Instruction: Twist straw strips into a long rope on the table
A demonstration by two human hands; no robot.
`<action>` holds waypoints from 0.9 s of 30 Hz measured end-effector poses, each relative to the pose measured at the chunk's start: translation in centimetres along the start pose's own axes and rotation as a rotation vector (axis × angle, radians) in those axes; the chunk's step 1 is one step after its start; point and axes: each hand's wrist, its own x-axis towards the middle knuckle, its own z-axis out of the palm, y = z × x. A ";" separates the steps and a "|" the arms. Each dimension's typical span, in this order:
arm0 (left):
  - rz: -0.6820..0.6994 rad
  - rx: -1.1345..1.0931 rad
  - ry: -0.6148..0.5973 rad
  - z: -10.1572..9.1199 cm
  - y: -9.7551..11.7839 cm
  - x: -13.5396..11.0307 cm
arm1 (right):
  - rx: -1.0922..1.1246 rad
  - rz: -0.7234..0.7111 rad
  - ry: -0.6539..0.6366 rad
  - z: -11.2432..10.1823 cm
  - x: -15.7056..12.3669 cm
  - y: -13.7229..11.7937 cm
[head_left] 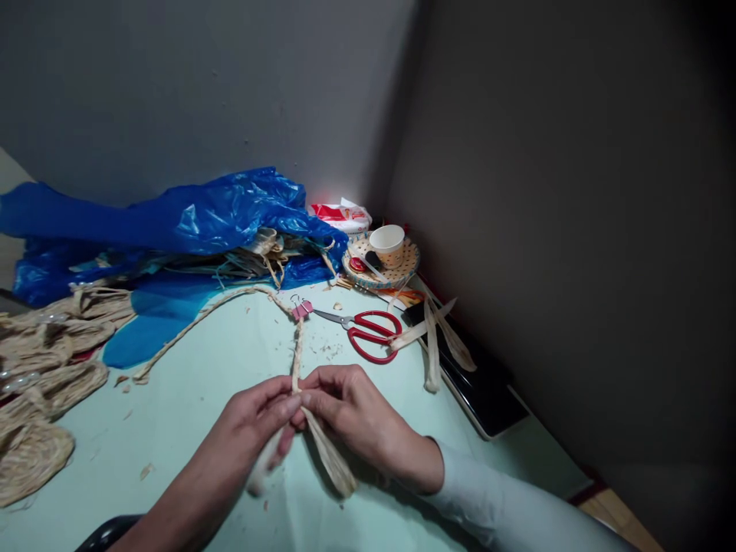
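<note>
A pale braided husk cord (pixel 297 354) runs toward me from a pink binder clip (pixel 302 310). Its near end is pinched between the fingertips of my left hand (pixel 253 422) and my right hand (pixel 356 418), which touch each other. Below the fingers, one loose husk strip (pixel 330 456) fans out under my right hand. Another strip (pixel 265 460), blurred by motion, hangs beneath my left hand. Beyond the clip, the cord's thin tail (pixel 201 314) curves off to the left. Red-handled scissors (pixel 373 336) lie just past my right hand, blades toward the clip.
Woven husk slippers (pixel 51 383) with beads line the left side. A blue plastic bag (pixel 172 222) of dried husks lies behind. At the back are a paper cup (pixel 387 244) on a plate (pixel 356 280) and a red-white packet (pixel 345 216). Husk strips (pixel 432 349) overlie a black tablet (pixel 483 399).
</note>
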 end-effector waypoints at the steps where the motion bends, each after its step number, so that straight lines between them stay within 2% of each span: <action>1: -0.001 -0.005 -0.008 0.0 -0.4 0.2 | -0.113 -0.041 0.014 -0.1 -0.1 -0.2; 5: 0.027 0.053 0.041 -0.3 -1.3 0.2 | -0.487 -0.155 0.001 -0.6 -0.8 -1.1; 9: 0.118 0.236 0.153 -0.3 -0.7 0.0 | -0.761 -0.147 0.064 -0.9 -1.6 -1.9; 13: 0.120 0.333 0.208 0.0 -0.4 -0.2 | -0.929 -0.147 0.108 -0.8 -2.0 -2.3; 18: 0.102 0.306 0.234 0.6 -0.6 -0.3 | -1.030 -0.208 0.109 0.1 -2.3 -1.5; 23: 0.082 0.230 0.164 0.5 -0.5 -0.6 | -1.090 -0.239 0.053 1.3 -2.7 -0.4; 27: 0.061 0.043 0.091 0.4 -0.5 -1.0 | -1.301 -0.339 -0.003 1.9 -3.1 0.1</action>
